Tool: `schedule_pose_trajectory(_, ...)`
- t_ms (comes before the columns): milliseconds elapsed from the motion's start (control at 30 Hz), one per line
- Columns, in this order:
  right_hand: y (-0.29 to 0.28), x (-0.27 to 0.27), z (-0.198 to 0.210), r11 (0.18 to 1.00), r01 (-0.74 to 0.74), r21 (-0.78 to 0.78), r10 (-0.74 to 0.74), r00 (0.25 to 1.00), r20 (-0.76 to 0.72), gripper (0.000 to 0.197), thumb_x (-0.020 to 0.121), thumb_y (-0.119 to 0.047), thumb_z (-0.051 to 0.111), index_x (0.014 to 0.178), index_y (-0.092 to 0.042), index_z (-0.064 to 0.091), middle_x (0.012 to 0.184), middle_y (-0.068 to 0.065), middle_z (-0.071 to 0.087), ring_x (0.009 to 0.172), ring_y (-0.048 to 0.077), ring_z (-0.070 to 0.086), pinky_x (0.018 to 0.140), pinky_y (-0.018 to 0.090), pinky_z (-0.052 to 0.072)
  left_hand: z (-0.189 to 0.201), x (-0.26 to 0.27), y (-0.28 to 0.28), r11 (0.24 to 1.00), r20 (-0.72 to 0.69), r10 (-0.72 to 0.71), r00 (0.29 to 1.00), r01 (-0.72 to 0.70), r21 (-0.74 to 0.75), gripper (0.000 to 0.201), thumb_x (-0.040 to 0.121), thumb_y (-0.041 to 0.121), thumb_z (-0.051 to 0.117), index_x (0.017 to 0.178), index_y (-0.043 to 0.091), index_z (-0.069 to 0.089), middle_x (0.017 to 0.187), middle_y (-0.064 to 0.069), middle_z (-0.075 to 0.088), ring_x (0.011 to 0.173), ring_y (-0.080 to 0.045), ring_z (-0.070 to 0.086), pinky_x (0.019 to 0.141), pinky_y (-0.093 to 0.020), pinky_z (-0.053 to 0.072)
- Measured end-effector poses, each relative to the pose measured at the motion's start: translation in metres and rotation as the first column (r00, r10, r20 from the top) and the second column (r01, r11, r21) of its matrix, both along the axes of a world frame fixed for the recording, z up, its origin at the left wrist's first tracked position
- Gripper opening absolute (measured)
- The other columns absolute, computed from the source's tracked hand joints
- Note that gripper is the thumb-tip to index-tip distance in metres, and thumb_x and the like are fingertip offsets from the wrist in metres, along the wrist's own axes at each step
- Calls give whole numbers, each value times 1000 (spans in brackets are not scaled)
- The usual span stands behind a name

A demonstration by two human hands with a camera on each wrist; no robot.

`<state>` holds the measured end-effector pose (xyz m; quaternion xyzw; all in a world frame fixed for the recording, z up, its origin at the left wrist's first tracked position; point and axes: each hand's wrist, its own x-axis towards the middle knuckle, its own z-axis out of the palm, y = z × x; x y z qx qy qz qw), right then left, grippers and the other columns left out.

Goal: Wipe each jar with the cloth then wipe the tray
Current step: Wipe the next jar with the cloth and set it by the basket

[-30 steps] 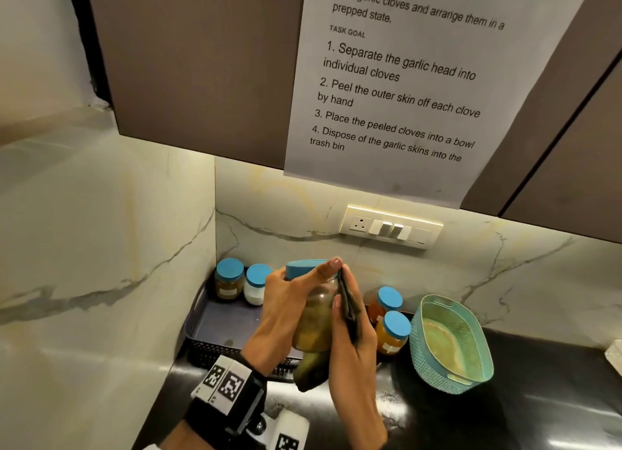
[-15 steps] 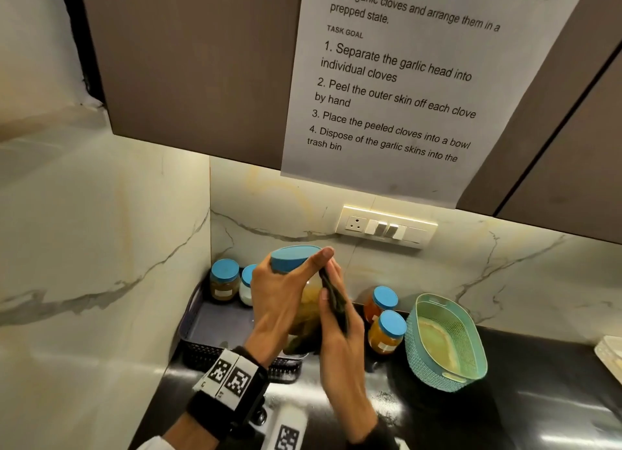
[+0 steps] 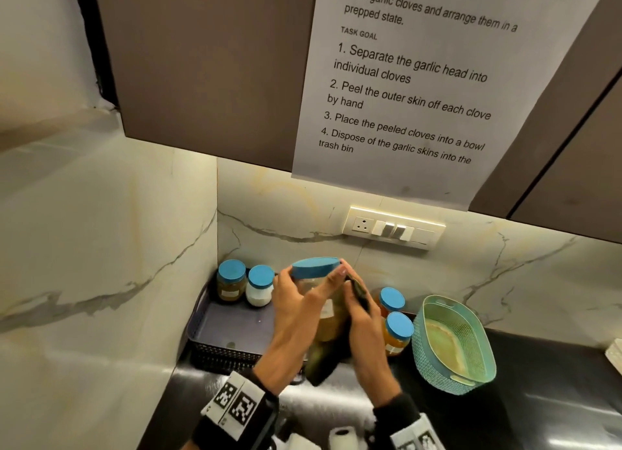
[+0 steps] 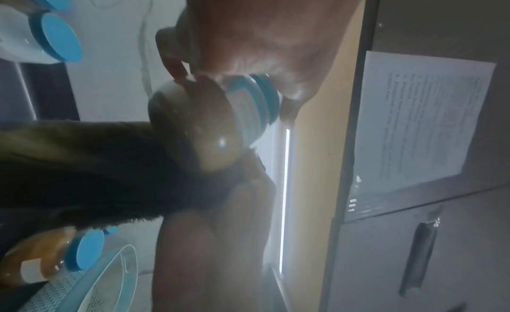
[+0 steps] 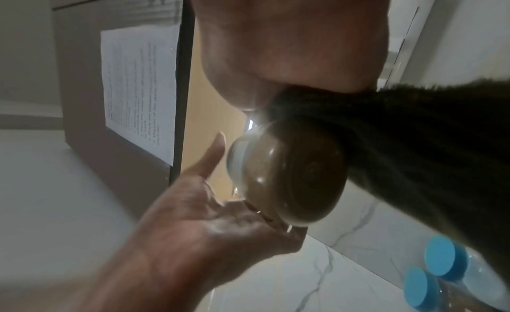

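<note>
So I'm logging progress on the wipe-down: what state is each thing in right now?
Large jar: lidded, lifted, left hand holding.
Cloth: pressed on jar by right hand.
Tray: two lidded jars at back.
Two orange jars: lidded, beside basket.

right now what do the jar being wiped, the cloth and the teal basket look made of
Clear jar with blue lid: glass or clear plastic, glossy, with highlights; lid looks matte plastic. Dark olive cloth: soft fuzzy fabric, perhaps microfibre, with frayed pile. Teal perforated basket: moulded plastic with a mesh pattern.
</note>
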<state>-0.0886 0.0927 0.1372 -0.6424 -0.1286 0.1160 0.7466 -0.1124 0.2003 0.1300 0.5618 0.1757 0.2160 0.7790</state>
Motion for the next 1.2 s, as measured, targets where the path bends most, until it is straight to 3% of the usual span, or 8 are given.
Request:
schedule_pose_trajectory(200,1,-4,-6,997,49,59,-41,989,-140,31,98,-32,55,121,-16,69,109,11,77,98,30,76,75,35,63,7,3,12,998,4,-30,1000,31,-48,68,52,54,98,103,15,73,85,0,81,80,-18,79,65,-24,60)
schedule_pose_trajectory(400,10,-33,-16,993,71,98,-71,997,-4,34,101,-25,53,132,-31,64,122,-7,74,110,11,72,79,25,61,2,3,26,999,27,-42,999,42,-8,72,52,56,91,103,7,74,84,-6,79,77,-22,77,66,-28,61)
schedule_pose_trajectory(500,14,-36,-9,996,64,68,-69,996,63,45,96,-32,55,141,-36,58,138,-12,65,127,10,62,100,36,56,3,3,29,1000,70,-3,998,1,25,71,54,58,90,105,11,75,90,-6,80,84,-24,78,73,-33,64)
schedule_pose_trajectory(633,15,-6,14,995,-28,97,30,999,-16,35,105,-31,47,136,-31,63,124,1,74,114,22,71,95,45,60,9,2,17,993,96,23,995,-34,111,59,65,44,93,109,11,74,93,-3,81,86,-20,79,72,-27,63)
schedule_pose_trajectory(733,19,-25,15,996,-5,86,1,999,44,31,102,-33,53,130,-34,65,122,-7,74,107,7,72,79,25,61,16,3,23,996,121,50,991,-59,67,61,65,48,89,110,9,74,94,-4,81,87,-23,79,73,-29,63)
schedule_pose_trajectory(1033,24,-31,23,998,-21,55,12,987,158,41,102,-37,51,142,-31,57,135,-10,67,123,17,65,103,41,55,19,-3,20,995,119,96,988,-93,-26,61,62,49,88,105,7,75,91,-7,81,84,-27,79,78,-42,65)
schedule_pose_trajectory(1133,29,-58,6,1000,11,-21,-2,922,387,45,104,-27,51,149,-33,50,150,-30,48,148,12,36,119,44,38,25,0,29,991,142,128,982,-122,-50,66,58,56,91,95,4,73,78,-6,77,72,-21,74,69,-34,60)
schedule_pose_trajectory(1200,31,-50,-2,999,22,-41,-2,895,446,46,104,-21,50,149,-31,50,158,-17,43,152,9,30,120,34,34,22,1,30,986,121,151,981,-141,-85,68,54,58,93,94,6,74,79,-5,78,74,-21,76,71,-35,62)
